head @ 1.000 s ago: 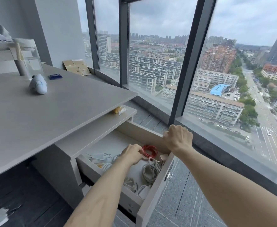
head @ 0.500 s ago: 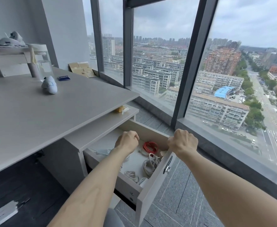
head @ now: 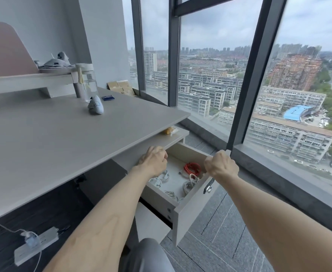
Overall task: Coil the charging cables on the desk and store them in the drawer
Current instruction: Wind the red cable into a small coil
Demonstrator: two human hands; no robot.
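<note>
The drawer [head: 188, 211] under the desk stands pulled out. Inside lie a coiled red cable [head: 192, 168] near the front right and several coiled white cables [head: 188, 184], one of them a white coil [head: 161, 178] on the left. My left hand [head: 155, 161] hovers over the drawer's back left part, fingers curled into a fist with nothing visible in it. My right hand [head: 221, 166] is closed over the top edge of the drawer front, beside its metal lock [head: 209, 186].
The grey desk [head: 63, 138] carries a white mouse-like object [head: 95, 107], a blue item [head: 108, 97] and a water bottle [head: 87, 83]. A yellow packet [head: 169, 131] lies on the shelf above the drawer. A power strip [head: 36, 245] sits on the floor. Glass windows [head: 210, 75] stand close behind.
My left hand has drawn back from the red cable toward the drawer's back left and closed into a fist. My right hand stays on the drawer front. The view has tilted up.
</note>
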